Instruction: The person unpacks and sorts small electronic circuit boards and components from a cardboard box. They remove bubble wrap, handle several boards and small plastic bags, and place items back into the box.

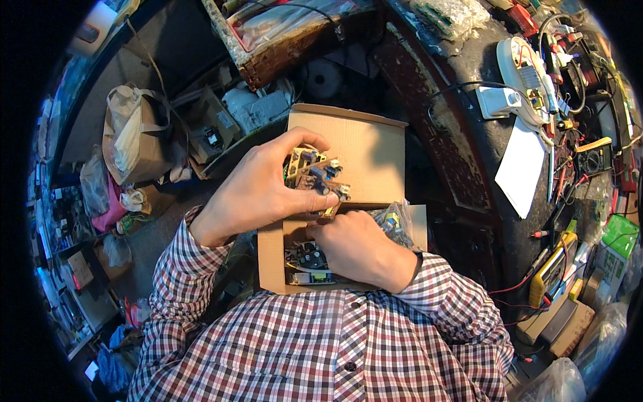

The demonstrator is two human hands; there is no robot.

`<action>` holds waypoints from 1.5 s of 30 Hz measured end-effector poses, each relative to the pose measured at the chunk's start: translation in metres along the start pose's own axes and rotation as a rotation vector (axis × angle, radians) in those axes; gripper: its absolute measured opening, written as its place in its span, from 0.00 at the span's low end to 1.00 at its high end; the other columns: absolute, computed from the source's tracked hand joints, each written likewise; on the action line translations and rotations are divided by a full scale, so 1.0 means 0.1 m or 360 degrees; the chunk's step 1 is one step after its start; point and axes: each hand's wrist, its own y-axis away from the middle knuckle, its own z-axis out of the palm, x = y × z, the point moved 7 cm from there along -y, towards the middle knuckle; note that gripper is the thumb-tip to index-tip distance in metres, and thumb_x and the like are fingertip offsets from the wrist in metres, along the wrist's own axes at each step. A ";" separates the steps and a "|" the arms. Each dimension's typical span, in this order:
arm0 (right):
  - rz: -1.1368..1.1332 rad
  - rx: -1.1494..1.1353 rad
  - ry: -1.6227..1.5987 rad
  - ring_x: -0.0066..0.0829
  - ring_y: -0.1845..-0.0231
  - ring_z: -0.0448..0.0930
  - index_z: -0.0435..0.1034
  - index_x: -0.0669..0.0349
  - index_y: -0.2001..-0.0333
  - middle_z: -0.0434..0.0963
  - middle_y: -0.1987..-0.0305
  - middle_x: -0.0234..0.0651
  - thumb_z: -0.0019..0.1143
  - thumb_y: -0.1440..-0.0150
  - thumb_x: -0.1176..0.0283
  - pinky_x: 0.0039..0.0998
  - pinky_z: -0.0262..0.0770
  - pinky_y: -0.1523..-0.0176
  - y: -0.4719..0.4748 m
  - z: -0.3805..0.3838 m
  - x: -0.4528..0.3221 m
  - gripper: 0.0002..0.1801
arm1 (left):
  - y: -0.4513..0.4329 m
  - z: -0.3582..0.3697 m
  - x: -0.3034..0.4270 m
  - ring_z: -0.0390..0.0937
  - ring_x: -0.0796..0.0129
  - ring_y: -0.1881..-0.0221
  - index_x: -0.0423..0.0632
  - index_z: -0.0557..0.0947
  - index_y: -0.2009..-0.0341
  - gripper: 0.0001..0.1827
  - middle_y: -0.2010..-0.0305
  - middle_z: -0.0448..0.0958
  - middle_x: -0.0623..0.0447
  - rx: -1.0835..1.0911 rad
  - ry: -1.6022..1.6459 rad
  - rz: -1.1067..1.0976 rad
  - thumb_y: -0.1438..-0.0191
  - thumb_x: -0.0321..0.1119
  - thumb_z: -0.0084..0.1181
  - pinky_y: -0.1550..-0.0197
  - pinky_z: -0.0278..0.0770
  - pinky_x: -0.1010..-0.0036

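My left hand (261,187) grips a cluster of small circuit boards (317,174) with capacitors and other parts, thumb below and fingers above. It is raised over an opened cardboard box (272,261) whose lid (369,158) stands folded back. Just below the boards, my right hand (359,246) reaches over the box with curled fingers. Its fingertips are hidden, so whether it holds anything is unclear. Inside the box lie a black electronic part (307,255), a board (311,278) along the near wall and a clear plastic bag (394,223) with electronic parts.
On the dark workbench to the right are an opened white device (525,75), a sheet of paper (521,168), a black multimeter (595,158) and a yellow multimeter (552,269). An open wooden drawer (281,55) juts out ahead. A paper bag (135,135) stands at left.
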 end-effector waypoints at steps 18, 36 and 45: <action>0.0353 0.1297 -0.0897 0.37 0.42 0.90 0.68 0.68 0.27 0.83 0.37 0.51 0.78 0.41 0.79 0.36 0.92 0.44 0.91 -0.82 -0.04 0.39 | 0.15 0.19 0.20 0.81 0.72 0.41 0.41 0.83 0.38 0.35 0.43 0.84 0.54 -0.0129 0.0470 -0.0106 0.45 0.38 0.86 0.35 0.80 0.70; 0.0448 0.0942 -0.1878 0.27 0.40 0.84 0.66 0.67 0.36 0.79 0.41 0.40 0.78 0.40 0.81 0.32 0.89 0.37 0.78 -0.74 0.29 0.33 | 0.09 0.08 0.03 0.84 0.61 0.34 0.41 0.76 0.28 0.38 0.33 0.84 0.45 -0.0292 0.0903 -0.0208 0.40 0.31 0.79 0.30 0.85 0.62; 0.0246 0.1110 -0.0298 0.49 0.48 0.88 0.73 0.66 0.40 0.82 0.45 0.49 0.74 0.51 0.83 0.40 0.89 0.49 0.61 -0.46 0.02 0.32 | 0.24 -0.07 0.06 0.87 0.61 0.38 0.40 0.75 0.32 0.29 0.39 0.84 0.44 0.0217 0.0826 -0.0021 0.36 0.27 0.68 0.34 0.88 0.63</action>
